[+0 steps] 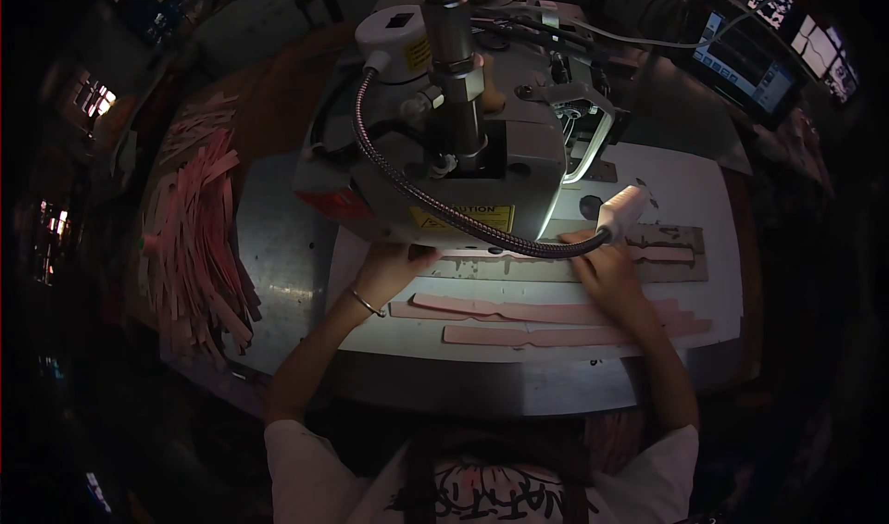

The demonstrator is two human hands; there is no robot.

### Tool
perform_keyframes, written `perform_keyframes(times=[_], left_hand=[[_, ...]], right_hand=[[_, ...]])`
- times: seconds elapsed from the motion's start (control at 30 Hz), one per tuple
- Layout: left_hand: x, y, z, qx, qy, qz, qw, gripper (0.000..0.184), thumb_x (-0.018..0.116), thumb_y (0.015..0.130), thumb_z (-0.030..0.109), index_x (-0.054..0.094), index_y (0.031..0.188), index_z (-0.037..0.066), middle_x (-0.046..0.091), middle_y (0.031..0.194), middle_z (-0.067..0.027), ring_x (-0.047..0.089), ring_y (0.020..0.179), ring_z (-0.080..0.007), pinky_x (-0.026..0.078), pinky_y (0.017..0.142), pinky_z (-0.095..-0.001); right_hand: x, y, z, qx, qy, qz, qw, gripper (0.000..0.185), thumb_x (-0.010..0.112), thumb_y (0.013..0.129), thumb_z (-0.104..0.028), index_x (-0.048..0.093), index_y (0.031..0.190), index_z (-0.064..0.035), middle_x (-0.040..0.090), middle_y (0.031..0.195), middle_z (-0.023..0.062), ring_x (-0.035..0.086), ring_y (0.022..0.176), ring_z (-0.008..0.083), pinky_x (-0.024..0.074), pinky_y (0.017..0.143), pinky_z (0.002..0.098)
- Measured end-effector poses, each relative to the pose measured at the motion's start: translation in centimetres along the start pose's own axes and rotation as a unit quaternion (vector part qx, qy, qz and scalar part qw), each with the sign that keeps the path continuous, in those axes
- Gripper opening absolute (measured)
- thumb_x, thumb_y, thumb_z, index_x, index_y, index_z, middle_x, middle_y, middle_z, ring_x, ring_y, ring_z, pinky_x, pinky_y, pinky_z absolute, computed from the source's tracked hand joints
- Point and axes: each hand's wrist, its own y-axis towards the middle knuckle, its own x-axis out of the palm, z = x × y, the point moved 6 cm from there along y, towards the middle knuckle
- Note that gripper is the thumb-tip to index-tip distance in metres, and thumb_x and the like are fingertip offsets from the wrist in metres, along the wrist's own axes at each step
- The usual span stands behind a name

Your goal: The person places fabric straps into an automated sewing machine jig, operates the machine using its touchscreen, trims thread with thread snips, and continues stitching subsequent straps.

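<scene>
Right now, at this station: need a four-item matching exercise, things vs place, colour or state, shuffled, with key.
Things
1. Left hand
2. CAUTION label
3. Heap of pink strips
4. Display screen

Place, colour or state
A. Lit, at the upper right of the view
B. At the end of a forearm with a bracelet
C. Piled at the left of the view
D. Yellow, on the front of the machine head

Right pairs: 1-B, 2-D, 3-C, 4-A
</scene>
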Motion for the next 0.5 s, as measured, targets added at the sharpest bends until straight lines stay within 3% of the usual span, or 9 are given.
perform_keyframes(times=[0.23,0.3,0.37,0.5], left_hand=[[-0.1,-0.3,0.6,-0.024,-0.135,-0.032,0.990,0.027,0.062,0.084,0.023,0.063,0.088,-0.004,0.064,0.070,-0.0085,0.054,0.054,-0.0130,0.043,0.053,-0.0254],[-0.2,-0.1,1.2,-0.072,-0.329,-0.059,0.940,0.023,0.062,0.083,0.020,0.063,0.082,-0.003,0.061,0.067,-0.0054,0.051,0.053,-0.0108,0.040,0.052,-0.0241],[0.0,-0.1,1.7,-0.119,-0.509,-0.083,0.848,0.020,0.062,0.082,0.018,0.062,0.076,-0.001,0.058,0.063,-0.0023,0.047,0.052,-0.0086,0.038,0.051,-0.0228],[0.2,-1.1,1.2,-0.139,-0.455,-0.145,0.867,0.016,0.061,0.082,0.015,0.061,0.072,0.002,0.054,0.059,0.0000,0.043,0.052,-0.0077,0.034,0.049,-0.0221]], right_hand=[[0.6,0.4,0.0,-0.013,0.009,0.012,1.000,0.014,0.055,0.081,-0.011,0.058,0.093,-0.0045,0.057,0.094,0.0079,0.048,0.087,0.0232,0.0357,0.085,0.0340],[0.9,0.9,0.2,0.003,0.014,-0.016,1.000,0.014,0.056,0.082,-0.012,0.059,0.093,-0.0027,0.060,0.093,0.0079,0.052,0.086,0.0231,0.0379,0.081,0.0344],[1.2,1.3,0.4,0.017,0.019,-0.045,0.999,0.015,0.056,0.083,-0.012,0.060,0.092,-0.0009,0.063,0.092,0.0080,0.057,0.084,0.0230,0.0401,0.078,0.0348],[1.2,2.0,0.9,0.111,0.117,-0.128,0.979,0.013,0.057,0.083,-0.015,0.057,0.087,-0.0022,0.061,0.082,0.0074,0.056,0.076,0.0231,0.0406,0.072,0.0355]])
